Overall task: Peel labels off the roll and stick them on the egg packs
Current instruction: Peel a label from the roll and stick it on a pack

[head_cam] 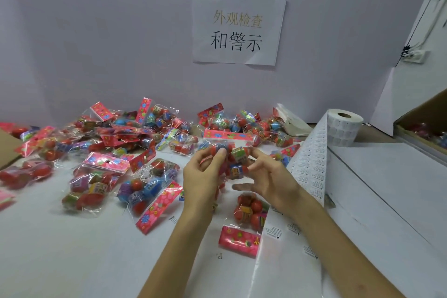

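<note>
I hold one clear egg pack (233, 157) with a pink flowered header up above the table's middle. My left hand (203, 176) grips its left side, fingers curled round the eggs. My right hand (268, 176) pinches the pack's right side with thumb and fingertips. The white label roll (343, 128) stands at the back right, and its label strip (312, 167) runs from it down to the front edge beside my right forearm. Another egg pack (246, 220) lies below my hands.
Several egg packs (101, 152) lie heaped across the back and left of the white table (60, 249). A paper notice (238, 25) is taped to the wall. A cardboard box (425, 128) sits at the far right, and a cardboard flap (7, 147) at the far left.
</note>
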Demonstrator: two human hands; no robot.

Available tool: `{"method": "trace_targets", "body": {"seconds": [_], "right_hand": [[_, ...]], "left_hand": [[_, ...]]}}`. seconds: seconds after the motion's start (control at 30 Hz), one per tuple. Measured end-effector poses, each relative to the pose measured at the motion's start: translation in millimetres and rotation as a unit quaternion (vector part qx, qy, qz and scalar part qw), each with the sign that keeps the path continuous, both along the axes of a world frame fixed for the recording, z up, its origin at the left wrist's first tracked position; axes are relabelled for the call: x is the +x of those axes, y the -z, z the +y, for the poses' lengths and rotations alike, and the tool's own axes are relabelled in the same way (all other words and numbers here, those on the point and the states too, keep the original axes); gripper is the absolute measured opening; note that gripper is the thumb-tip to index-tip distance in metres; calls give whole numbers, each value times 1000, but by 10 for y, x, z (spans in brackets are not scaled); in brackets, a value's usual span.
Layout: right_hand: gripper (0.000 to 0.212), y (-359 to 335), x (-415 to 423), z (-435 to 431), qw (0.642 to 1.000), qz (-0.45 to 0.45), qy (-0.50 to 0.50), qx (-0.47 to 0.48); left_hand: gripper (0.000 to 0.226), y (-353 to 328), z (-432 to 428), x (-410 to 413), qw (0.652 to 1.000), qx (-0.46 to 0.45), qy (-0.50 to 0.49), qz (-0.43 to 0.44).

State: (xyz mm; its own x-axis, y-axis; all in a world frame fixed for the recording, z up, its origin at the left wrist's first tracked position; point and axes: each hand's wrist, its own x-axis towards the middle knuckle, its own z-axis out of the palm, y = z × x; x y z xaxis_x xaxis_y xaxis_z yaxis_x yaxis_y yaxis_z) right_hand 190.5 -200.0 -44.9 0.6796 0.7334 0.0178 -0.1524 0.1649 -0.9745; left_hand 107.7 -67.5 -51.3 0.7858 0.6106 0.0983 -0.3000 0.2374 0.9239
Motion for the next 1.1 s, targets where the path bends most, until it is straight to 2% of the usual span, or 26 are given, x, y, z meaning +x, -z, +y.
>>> {"method": "trace_targets", "body": {"seconds": [0.13,0.3,0.33,0.43,0.57,0.9,1.0,1.1], "right_hand": [[30,32,12,-5,984,-132,74,-89],[24,23,12,-11,971,-150,164,-89],[22,24,7,-12,969,-158,167,-92],[19,10,-6,-19,966,-178,161,-95],[16,8,-31,-23,965,-202,136,-97],[16,80,-20,2,962,-216,139,-91],[10,81,19,-7,967,-182,166,-68],[8,65,56,-32,972,-141,179,-54]], "left_hand": [[15,-10,-1,-6,1000,20,17,3],[7,5,-30,-5,997,57,60,10],[4,-1,-40,-16,996,62,61,12],[11,-9,-52,-23,996,77,51,18],[1,11,-28,-7,997,70,19,38],[10,40,3,7,996,54,-2,65],[6,38,-32,15,997,41,14,62],[4,33,-70,9,996,64,25,53]]}}
